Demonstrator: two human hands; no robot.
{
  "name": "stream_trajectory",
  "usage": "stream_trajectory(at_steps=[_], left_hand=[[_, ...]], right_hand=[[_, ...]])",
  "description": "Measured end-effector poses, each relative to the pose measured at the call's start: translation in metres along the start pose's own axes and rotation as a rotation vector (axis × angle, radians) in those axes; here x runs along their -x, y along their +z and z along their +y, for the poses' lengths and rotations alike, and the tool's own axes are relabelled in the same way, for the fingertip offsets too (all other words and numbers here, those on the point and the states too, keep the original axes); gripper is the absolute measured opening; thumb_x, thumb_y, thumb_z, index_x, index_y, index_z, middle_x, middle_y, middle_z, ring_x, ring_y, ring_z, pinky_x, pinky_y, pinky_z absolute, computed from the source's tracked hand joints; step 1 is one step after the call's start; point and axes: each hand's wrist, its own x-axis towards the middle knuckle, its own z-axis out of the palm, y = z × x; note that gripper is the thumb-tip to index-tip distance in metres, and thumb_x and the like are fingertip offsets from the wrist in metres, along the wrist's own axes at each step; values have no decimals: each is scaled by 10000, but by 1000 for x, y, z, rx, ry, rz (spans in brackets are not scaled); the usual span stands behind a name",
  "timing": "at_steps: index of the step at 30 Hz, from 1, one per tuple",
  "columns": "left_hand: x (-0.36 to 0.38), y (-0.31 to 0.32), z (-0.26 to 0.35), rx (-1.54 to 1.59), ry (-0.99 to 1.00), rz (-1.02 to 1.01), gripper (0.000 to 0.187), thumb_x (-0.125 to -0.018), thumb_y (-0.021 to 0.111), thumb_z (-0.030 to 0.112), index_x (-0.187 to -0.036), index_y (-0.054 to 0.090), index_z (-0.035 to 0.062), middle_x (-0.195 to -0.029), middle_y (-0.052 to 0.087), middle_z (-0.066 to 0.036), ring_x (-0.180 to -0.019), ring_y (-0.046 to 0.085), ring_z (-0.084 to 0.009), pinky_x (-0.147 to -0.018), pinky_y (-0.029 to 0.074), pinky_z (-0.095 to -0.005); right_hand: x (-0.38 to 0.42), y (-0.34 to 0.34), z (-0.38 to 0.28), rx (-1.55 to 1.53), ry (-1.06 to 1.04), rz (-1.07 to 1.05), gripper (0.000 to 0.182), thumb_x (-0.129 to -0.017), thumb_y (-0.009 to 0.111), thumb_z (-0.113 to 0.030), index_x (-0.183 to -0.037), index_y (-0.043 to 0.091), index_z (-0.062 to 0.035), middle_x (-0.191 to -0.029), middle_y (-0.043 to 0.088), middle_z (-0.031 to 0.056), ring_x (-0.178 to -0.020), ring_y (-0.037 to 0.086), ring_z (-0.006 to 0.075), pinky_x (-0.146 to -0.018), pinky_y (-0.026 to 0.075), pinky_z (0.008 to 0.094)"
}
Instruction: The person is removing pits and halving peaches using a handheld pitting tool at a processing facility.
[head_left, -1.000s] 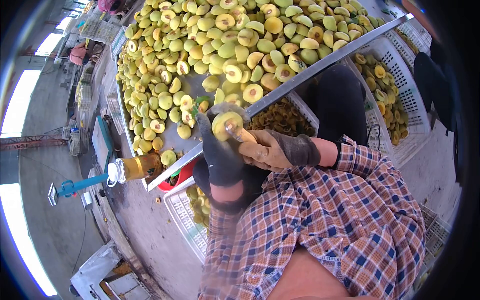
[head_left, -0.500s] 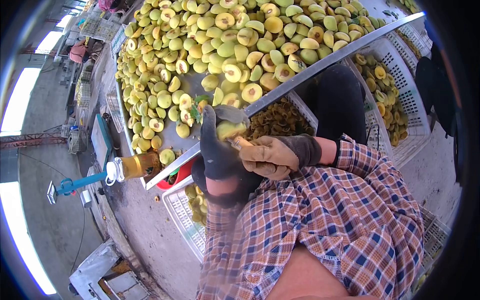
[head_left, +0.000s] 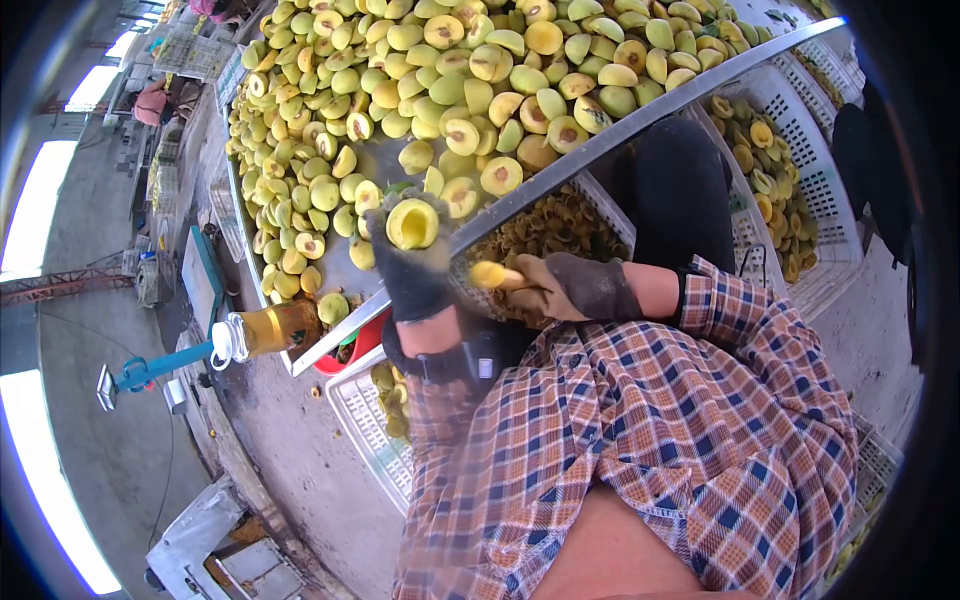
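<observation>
My left hand (head_left: pixel 403 278), in a dark glove, holds a peach half (head_left: pixel 413 224) with a smooth hollow facing up. It is at the near edge of the metal table, and motion blurs the hand. In my right hand (head_left: pixel 558 288), in a brown and grey glove, is a small pitting tool (head_left: pixel 511 279) with a light handle; my fingers are wrapped round it. A yellow lump (head_left: pixel 487 275), seemingly fruit flesh, sits at its tip and hides the tip's shape. The tool is apart from the peach half, to its right.
Many halved peaches (head_left: pixel 440 85) cover the metal-rimmed table (head_left: pixel 640 112). Below its rim, a crate holds brown scraps (head_left: pixel 560 236). White crates (head_left: pixel 815 190) of fruit stand right, another crate (head_left: pixel 365 420) front left. A bottle of amber liquid (head_left: pixel 270 332) is by the left corner.
The tool has come out of the peach half with a yellow lump on its tip. My left hand has moved left and up with the fruit, its hollow now showing.
</observation>
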Motion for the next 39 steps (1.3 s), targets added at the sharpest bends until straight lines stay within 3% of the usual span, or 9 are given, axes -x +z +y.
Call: stream_trajectory(at_steps=[1, 3, 5, 10, 14, 21, 23, 29, 39], left_hand=[[5, 5, 5, -108, 86, 119, 265, -936, 601, 190, -1114, 556, -1, -955, 586, -134, -892, 620, -252, -812, 523, -413], [-3, -28, 11, -1454, 696, -240, 315, -901, 642, 93, -1198, 576, 9, -1028, 641, -123, -957, 656, -251, -807, 545, -368], [-17, -13, 31, -1652, 293, -291, 314, -896, 643, 67, -1205, 599, 30, -1064, 666, -118, -952, 666, -238, -776, 549, -337], [-50, -4, -1, -2300, 356, -563, 508, -723, 799, 341, -1159, 647, 129, -1081, 667, -168, -958, 644, -378, -842, 503, -457], [-50, -10, 4, -2229, 340, -545, 399, -771, 779, 292, -1068, 633, 69, -1014, 689, -157, -914, 670, -324, -826, 515, -413], [-6, 17, 10, -1255, 192, -278, 318, -918, 616, 158, -1182, 585, -18, -1137, 622, -92, -1033, 602, -180, -878, 496, -314], [21, 26, 7, -1428, 367, -380, 319, -932, 597, 150, -1207, 559, -8, -1177, 591, -104, -1061, 574, -161, -889, 487, -301], [45, 42, -8, -1130, 2, -44, 372, -918, 630, 121, -1249, 517, -6, -1160, 595, -108, -1043, 603, -187, -926, 500, -330], [59, 32, -19, -1422, 408, -182, 318, -898, 627, 88, -1192, 549, -5, -1086, 637, -111, -967, 614, -187, -883, 484, -325]], right_hand=[[1, -2, 18, 33, 72, 6, 405, -950, 546, -343, -1169, 551, -3, -862, 678, 218, -934, 687, 345, -812, 517, 418], [-42, 32, 163, -66, -31, 139, 410, -954, 543, -289, -1232, 528, 12, -868, 676, 198, -892, 678, 335, -792, 514, 420], [-28, 11, 131, -105, 53, 225, 401, -954, 545, -279, -1223, 546, 19, -889, 678, 195, -881, 669, 324, -802, 508, 416], [-19, -12, 63, -148, 215, 206, 342, -955, 542, -247, -1181, 602, 3, -868, 676, 172, -813, 654, 266, -776, 489, 403], [19, -27, 23, -504, 219, 103, 286, -963, 556, -248, -1114, 602, -9, -776, 606, 89, -697, 603, 161, -627, 466, 332], [7, -25, 6, -543, 130, 119, 269, -990, 516, -289, -1114, 572, -57, -699, 547, 9, -522, 453, 53, -470, 384, 220], [5, -19, -11, -615, 105, 78, 274, -991, 510, -311, -1085, 569, -61, -684, 533, 5, -520, 447, 54, -462, 382, 219], [-5, -9, -14, -645, -25, 136, 324, -1008, 469, -352, -1076, 545, -45, -661, 513, 5, -479, 435, 59, -421, 360, 219], [-2, 1, -19, -469, -215, 256, 296, -1014, 493, -286, -1081, 565, -8, -728, 585, 14, -600, 542, 154, -567, 444, 299]])
